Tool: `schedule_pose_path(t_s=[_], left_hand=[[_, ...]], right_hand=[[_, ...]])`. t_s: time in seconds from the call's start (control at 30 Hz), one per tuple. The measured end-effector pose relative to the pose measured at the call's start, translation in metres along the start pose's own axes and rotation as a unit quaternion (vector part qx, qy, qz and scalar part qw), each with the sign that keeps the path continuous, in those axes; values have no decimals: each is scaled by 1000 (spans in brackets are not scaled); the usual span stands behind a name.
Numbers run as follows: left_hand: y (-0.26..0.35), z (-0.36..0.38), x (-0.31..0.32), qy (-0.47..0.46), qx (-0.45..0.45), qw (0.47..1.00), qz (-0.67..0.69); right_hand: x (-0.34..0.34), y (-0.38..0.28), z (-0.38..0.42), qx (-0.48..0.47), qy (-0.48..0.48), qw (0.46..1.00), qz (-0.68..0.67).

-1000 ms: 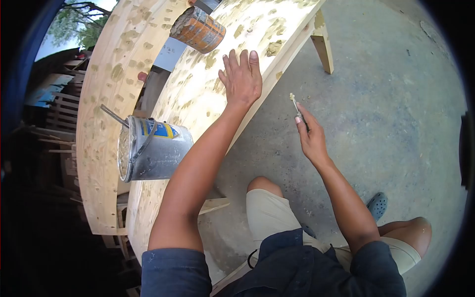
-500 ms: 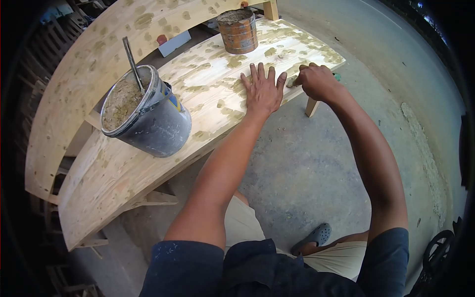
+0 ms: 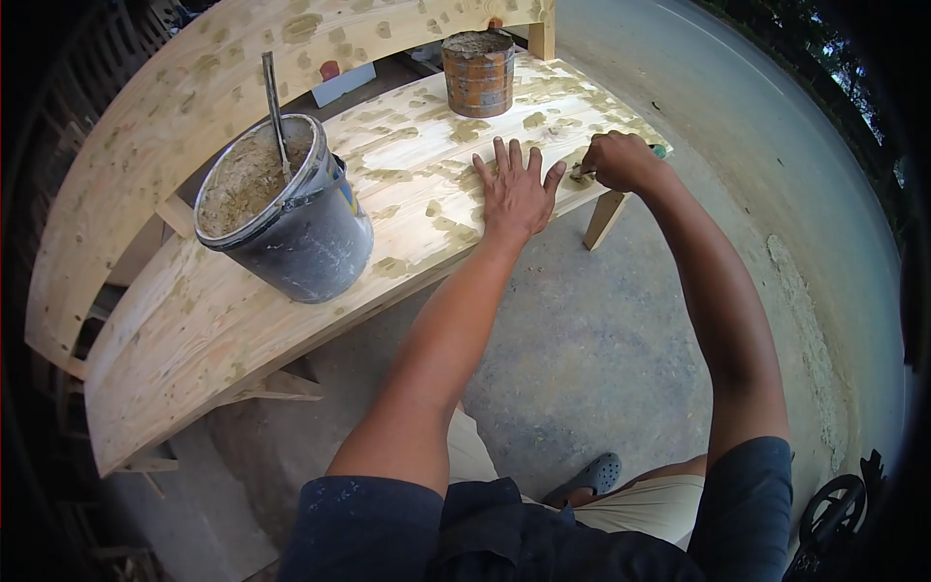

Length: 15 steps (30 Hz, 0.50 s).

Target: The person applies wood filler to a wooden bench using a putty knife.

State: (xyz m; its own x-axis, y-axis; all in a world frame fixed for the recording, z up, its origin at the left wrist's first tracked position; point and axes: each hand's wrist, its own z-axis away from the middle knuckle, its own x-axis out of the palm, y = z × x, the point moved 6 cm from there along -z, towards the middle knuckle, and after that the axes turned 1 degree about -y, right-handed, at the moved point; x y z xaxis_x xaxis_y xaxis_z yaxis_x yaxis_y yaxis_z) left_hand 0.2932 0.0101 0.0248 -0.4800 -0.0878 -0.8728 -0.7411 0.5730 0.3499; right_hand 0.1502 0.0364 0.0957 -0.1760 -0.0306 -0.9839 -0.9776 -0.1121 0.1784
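My left hand [image 3: 518,199] lies flat on the pale wooden board [image 3: 281,330], its fingers spread and holding nothing. Close to the board's near edge, my right hand [image 3: 624,161] is closed round a putty knife. The green butt of the putty knife [image 3: 659,151] shows behind the fist, and its putty-smeared tip reaches down to the wood on the left side of the fist. Most of the handle is hidden by my fingers. Olive-brown patches of putty [image 3: 453,225] dot the board around both hands.
A grey bucket [image 3: 315,238] of putty with a metal stick [image 3: 272,102] in it stands at left on the board. Farther back is a rusty tin [image 3: 478,82] of filler. Another patched board [image 3: 145,136] rises behind. A wooden leg [image 3: 606,221] supports the near edge.
The view has shifted slightly, so the bucket and boards sit a little differently in it. My left hand stays flat; the putty knife in my right hand has turned slightly at the edge.
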Motion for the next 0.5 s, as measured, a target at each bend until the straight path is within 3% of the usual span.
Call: schedule_pose_path(t_s=[0.07, 0.13, 0.23, 0.33, 0.5], left_hand=[[-1, 0, 0, 3, 1, 1000, -1], [-1, 1, 0, 5, 5, 1000, -2], [1, 0, -2, 1, 3, 1000, -8], [0, 0, -3, -10, -9, 1000, -8], [-1, 1, -2, -8, -8, 1000, 0]], right_hand=[[-1, 2, 1, 21, -43, 999, -22], [-1, 11, 4, 60, -111, 991, 36], [-11, 10, 5, 70, -141, 984, 86], [-18, 0, 3, 20, -68, 997, 0], [-12, -17, 4, 27, -87, 995, 28]])
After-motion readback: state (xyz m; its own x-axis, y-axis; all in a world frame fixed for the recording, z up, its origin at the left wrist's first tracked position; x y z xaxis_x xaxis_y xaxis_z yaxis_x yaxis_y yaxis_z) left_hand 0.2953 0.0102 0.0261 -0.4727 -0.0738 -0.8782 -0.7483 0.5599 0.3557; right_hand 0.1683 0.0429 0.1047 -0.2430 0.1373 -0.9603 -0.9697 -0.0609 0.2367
